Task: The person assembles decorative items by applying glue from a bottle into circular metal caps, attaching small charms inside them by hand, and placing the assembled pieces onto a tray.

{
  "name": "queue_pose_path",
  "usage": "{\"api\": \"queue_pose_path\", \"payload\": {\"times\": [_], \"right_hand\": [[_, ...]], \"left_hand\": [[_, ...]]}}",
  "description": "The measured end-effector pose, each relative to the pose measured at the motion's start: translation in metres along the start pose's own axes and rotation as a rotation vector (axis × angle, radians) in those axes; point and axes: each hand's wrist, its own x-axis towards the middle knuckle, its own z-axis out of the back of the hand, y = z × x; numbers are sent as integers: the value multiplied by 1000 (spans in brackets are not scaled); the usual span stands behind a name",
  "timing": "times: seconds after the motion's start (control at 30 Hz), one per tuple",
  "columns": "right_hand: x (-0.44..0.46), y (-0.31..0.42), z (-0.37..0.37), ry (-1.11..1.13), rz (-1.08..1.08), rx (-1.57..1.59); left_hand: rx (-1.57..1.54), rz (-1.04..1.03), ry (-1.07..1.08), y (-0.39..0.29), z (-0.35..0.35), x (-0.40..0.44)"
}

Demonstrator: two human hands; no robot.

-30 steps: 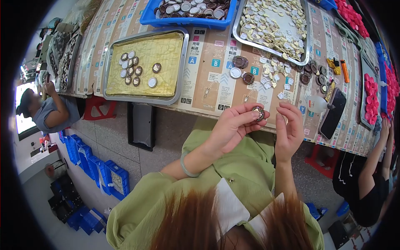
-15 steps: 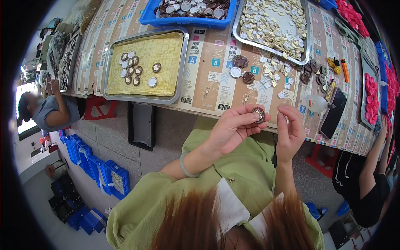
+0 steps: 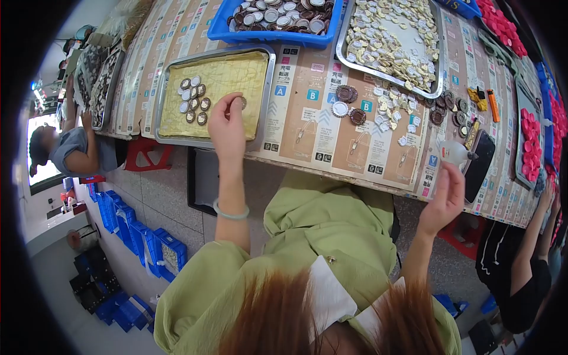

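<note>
My left hand (image 3: 228, 127) is over the yellow-lined metal tray (image 3: 267, 89), its fingertips pinching a round brown disc (image 3: 243, 102) that is mostly hidden by the fingers. Brown-rimmed discs (image 3: 194, 97), some with white faces and some with small cream pieces, lie in a cluster on the tray's left part. Over the table's front edge, my right hand (image 3: 442, 201) has thumb and fingers drawn together. What they hold, if anything, I cannot make out. Just above its fingertips lies a translucent squeeze bottle (image 3: 454, 152); whether they touch it is unclear.
A blue bin (image 3: 278, 36) of discs and a metal tray (image 3: 441, 83) of small cream pieces stand behind. Loose cream pieces (image 3: 390, 109), brown discs (image 3: 357, 116), a phone (image 3: 480, 165) and an orange cutter (image 3: 493, 105) lie on the table. Other people work at both sides.
My left hand has carried the disc from in front of me leftward over the yellow-lined tray. My right hand has moved right, down toward the squeeze bottle. The view has shifted slightly.
</note>
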Motion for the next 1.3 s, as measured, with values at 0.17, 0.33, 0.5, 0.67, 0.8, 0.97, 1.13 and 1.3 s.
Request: {"api": "queue_pose_path", "payload": {"times": [0.17,0.33,0.5,0.67,0.8,0.97,1.13,1.3], "right_hand": [[11,-17,14,-250,-6,72],[26,-37,16,-162,-13,-51],[38,-59,11,21,-149,104],[35,-46,8,-56,-168,185],[25,-34,5,-113,-123,250],[10,7,-9,-30,-207,381],[-2,30,-11,245,-318,495],[-8,44,-10,169,-279,492]], "left_hand": [[657,-348,-95,6,-2,9],[84,-530,354,-35,-61,-36],[182,-754,402,-45,-88,-48],[197,-673,432,-50,-86,-43],[30,-529,402,-52,-80,-42],[-981,383,599,-67,-66,-52],[-1385,819,1004,-62,-60,-75],[-1407,919,1016,-71,-60,-87]]}}
